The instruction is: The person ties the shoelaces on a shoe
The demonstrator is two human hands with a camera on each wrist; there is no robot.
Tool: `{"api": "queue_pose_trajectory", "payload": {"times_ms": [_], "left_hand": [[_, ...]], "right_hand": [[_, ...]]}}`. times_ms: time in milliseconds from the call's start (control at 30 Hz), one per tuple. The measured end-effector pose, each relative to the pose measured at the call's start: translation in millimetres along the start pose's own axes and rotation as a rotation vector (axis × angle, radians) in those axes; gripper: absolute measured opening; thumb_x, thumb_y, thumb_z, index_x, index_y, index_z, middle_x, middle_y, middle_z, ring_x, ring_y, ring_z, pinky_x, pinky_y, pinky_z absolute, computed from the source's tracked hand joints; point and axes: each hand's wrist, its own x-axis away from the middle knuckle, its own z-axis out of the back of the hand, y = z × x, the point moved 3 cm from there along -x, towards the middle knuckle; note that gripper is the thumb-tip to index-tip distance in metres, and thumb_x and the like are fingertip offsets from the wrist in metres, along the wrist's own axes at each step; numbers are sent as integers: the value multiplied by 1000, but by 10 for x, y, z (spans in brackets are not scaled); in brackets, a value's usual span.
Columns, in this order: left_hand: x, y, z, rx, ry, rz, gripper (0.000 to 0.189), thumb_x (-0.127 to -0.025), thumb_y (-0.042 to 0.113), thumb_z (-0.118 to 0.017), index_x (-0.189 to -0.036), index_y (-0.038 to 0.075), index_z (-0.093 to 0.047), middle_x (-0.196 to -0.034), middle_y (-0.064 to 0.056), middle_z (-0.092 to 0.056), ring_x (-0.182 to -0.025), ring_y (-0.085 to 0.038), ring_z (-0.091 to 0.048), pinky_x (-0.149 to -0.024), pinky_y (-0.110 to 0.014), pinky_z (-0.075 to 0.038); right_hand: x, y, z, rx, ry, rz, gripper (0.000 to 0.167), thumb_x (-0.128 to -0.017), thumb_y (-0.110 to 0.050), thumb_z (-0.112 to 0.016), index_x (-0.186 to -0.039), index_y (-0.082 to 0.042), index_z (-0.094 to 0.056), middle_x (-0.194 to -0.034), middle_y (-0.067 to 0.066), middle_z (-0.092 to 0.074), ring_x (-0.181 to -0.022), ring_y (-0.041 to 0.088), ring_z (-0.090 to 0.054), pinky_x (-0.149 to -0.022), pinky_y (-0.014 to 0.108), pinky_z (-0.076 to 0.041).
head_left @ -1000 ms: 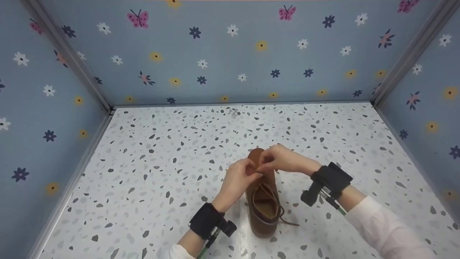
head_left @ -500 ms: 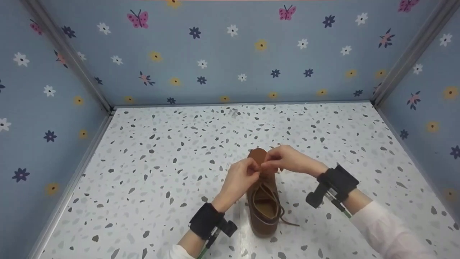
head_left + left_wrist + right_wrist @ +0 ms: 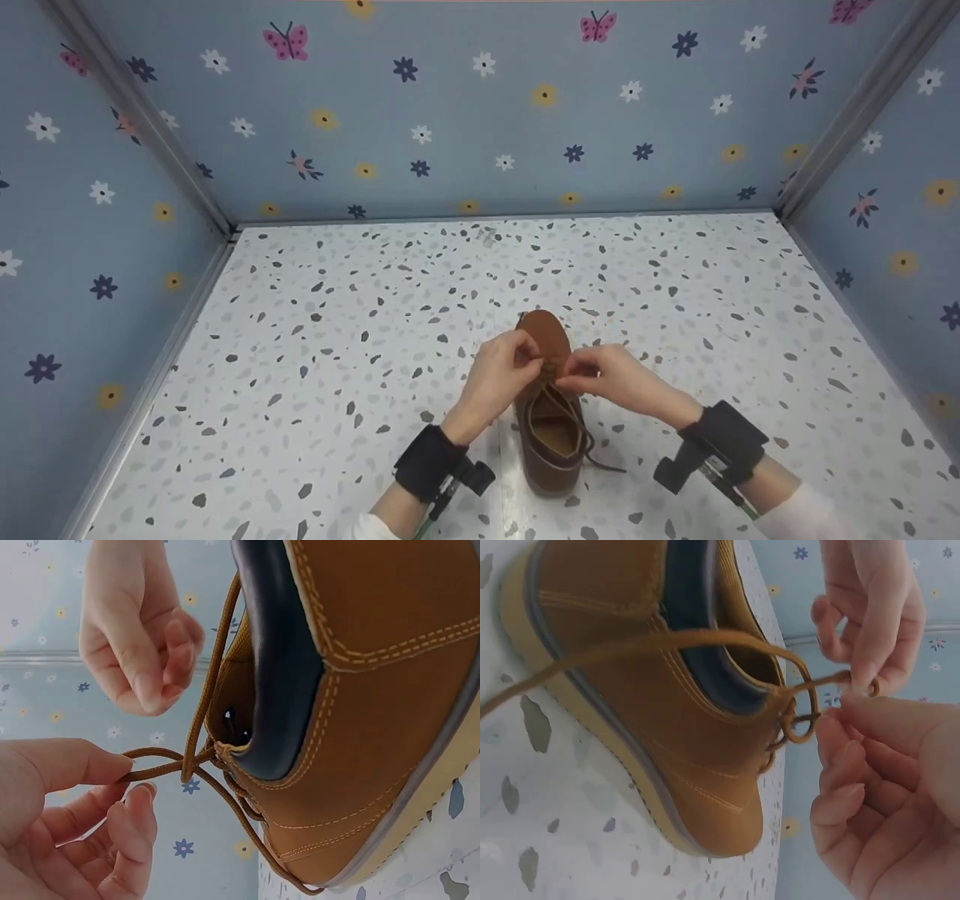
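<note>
A tan-brown lace-up boot [image 3: 551, 480] with a dark padded collar [image 3: 285, 682] stands with its toe pointing away from me. My left hand [image 3: 495, 379] pinches a small loop of the brown shoelace [image 3: 157, 769] between thumb and forefinger, just above the tongue. Another strand of lace crosses that loop at its base. My right hand [image 3: 626, 379] is at the boot's right side, fingers curled and thumb against forefinger. In the left wrist view no lace shows between its fingertips; in the right wrist view they overlap the lace near the left fingers.
One lace end [image 3: 607, 469] trails onto the speckled white surface [image 3: 337, 337] at the boot's right. Blue flowered panels [image 3: 480, 112] stand at the back and both sides. Each wrist wears a black strap [image 3: 724, 435] with a small device and cable.
My right hand has drawn away from the left fingertips, first rightward, then down along the boot's right side. My left hand stays in place, pinching the lace.
</note>
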Motion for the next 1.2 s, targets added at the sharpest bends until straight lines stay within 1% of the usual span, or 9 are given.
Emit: {"api": "queue_pose_trajectory", "payload": {"times_ms": [67,167,267,500,700,867,967,1100,1200], "left_hand": [[3,-3,4,-5,-1,-1,9,-75,-2,-65,-77,5,-59,-75,1,-56,-69,-13,-53,-63,-24,-45],[5,-21,2,-1,-7,0,10,-74,-2,-63,-78,5,-58,-76,0,-55,-70,-16,-53,-63,-25,-44],[3,-44,-11,9,-31,10,11,-75,-3,-60,-79,5,-55,-76,-1,-54,-71,-19,-53,-63,-25,-44],[0,-65,-50,24,-112,36,10,-80,1,-55,-85,8,-50,-82,-1,-60,-71,-13,-54,-61,-24,-45],[-9,-86,-62,22,-117,54,9,-82,2,-53,-84,8,-47,-87,-4,-63,-76,-15,-58,-62,-24,-46],[-16,-98,-68,22,-132,71,9,-81,3,-55,-84,8,-48,-82,-2,-59,-70,-13,-55,-59,-24,-45],[-20,-104,-79,23,-151,76,12,-78,2,-58,-84,8,-49,-81,0,-58,-67,-12,-52,-56,-23,-44],[-24,-124,-104,63,-174,90,20,-75,3,-64,-87,8,-49,-78,1,-57,-64,-11,-52,-54,-23,-45],[-33,-137,-120,98,-168,87,25,-77,7,-69,-90,7,-48,-80,-1,-59,-67,-11,-55,-56,-24,-46]], "right_hand": [[38,-25,-70,-2,11,8,14,-83,-22,-67,-79,-10,-60,-71,-8,-58,-63,9,-55,-55,26,-46],[63,-44,-154,21,29,15,21,-79,-26,-70,-78,-10,-57,-67,-9,-56,-58,8,-53,-51,26,-45],[64,-50,-203,42,41,9,24,-77,-27,-72,-77,-9,-56,-64,-9,-54,-55,7,-51,-48,25,-45],[43,-69,-238,63,28,-6,21,-76,-22,-73,-76,-9,-57,-63,-9,-54,-54,7,-51,-48,25,-45],[29,-87,-244,82,27,-14,19,-77,-20,-73,-75,-11,-57,-62,-10,-54,-53,6,-51,-47,25,-45],[39,-104,-243,141,36,-2,16,-76,-13,-73,-74,-10,-57,-63,-9,-52,-53,6,-50,-46,23,-44],[40,-106,-238,169,41,16,14,-76,-10,-72,-74,-9,-59,-64,-9,-53,-54,6,-49,-47,23,-44],[40,-81,-233,97,29,17,9,-78,-7,-70,-75,-7,-61,-65,-8,-56,-55,7,-52,-48,24,-46],[42,-56,-216,38,32,15,7,-79,-6,-68,-76,-5,-62,-67,-7,-58,-58,8,-54,-51,25,-47]]}}
